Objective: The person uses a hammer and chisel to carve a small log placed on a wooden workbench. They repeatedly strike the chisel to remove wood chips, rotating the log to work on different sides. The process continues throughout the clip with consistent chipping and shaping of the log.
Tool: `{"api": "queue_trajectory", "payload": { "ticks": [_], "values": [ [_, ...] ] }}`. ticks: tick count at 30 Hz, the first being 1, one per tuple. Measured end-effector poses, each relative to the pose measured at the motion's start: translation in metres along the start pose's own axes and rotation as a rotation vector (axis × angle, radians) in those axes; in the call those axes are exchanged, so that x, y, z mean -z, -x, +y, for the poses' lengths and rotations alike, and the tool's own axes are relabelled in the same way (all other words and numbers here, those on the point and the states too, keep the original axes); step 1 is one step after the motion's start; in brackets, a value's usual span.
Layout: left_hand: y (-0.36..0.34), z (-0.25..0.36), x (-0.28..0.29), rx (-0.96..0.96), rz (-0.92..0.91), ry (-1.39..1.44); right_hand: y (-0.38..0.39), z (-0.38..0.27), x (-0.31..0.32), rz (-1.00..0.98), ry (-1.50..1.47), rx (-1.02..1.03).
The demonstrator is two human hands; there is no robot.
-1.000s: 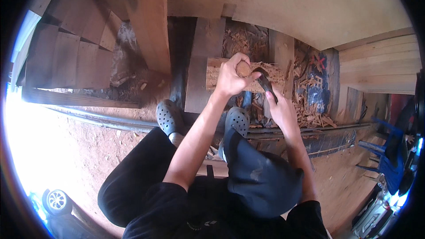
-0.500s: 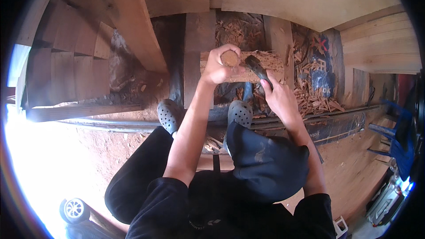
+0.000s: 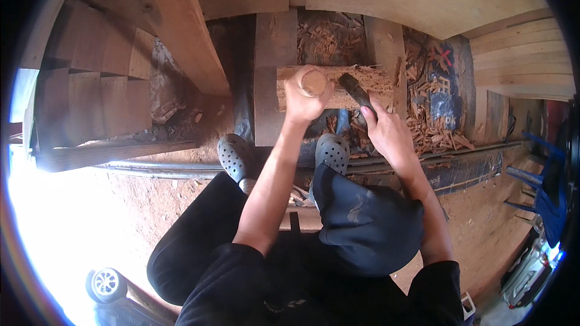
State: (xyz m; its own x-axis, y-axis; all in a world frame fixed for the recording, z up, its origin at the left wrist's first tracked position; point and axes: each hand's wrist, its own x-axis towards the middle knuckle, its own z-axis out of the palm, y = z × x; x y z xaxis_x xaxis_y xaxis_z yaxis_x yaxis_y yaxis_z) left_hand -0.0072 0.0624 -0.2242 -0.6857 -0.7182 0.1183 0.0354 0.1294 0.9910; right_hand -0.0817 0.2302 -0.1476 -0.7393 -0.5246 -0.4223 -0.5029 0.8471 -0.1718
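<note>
My left hand is wrapped round a wooden piece with a pale, round end that faces up; its lower part is hidden by my fist. Beneath both hands lies a rough, splintered wood block, set crosswise over two flat boards. Just to the right, my right hand grips a dark, narrow tool by its near part. The tool's far end points up and left, over the block and apart from the round end. Its exact kind I cannot make out.
Wood chips are heaped at the right, by a dark printed sheet. Long metal pipes run across in front of my feet in grey clogs. A thick timber slants at upper left; a blue chair stands far right.
The view has shifted slightly. My left hand has turned a little, with the round end now tilted more toward me. The dark tool shows straighter; both grips stay closed.
</note>
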Motion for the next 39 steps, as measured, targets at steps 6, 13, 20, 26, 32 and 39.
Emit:
{"api": "queue_trajectory", "payload": {
  "ticks": [6,13,20,26,32,39],
  "values": [
    [-0.008,-0.009,0.03,0.133,-0.33,0.197,0.0,0.003,-0.006,0.009,-0.003,0.012],
    [-0.002,-0.009,0.031,0.098,-0.213,0.229,0.009,0.007,-0.011,0.028,-0.051,0.014],
    [0.007,0.008,-0.025,-0.021,0.342,-0.105,0.01,0.008,-0.013,0.035,-0.083,0.021],
    [0.004,0.006,-0.01,-0.031,0.117,-0.128,0.01,0.008,-0.008,0.034,-0.061,0.015],
    [0.0,-0.005,0.017,0.139,-0.051,0.069,0.009,0.003,-0.005,-0.034,0.016,-0.024],
    [-0.006,-0.012,0.046,0.139,-0.33,0.376,0.015,0.007,-0.015,-0.007,-0.021,-0.008]
  ]
}}
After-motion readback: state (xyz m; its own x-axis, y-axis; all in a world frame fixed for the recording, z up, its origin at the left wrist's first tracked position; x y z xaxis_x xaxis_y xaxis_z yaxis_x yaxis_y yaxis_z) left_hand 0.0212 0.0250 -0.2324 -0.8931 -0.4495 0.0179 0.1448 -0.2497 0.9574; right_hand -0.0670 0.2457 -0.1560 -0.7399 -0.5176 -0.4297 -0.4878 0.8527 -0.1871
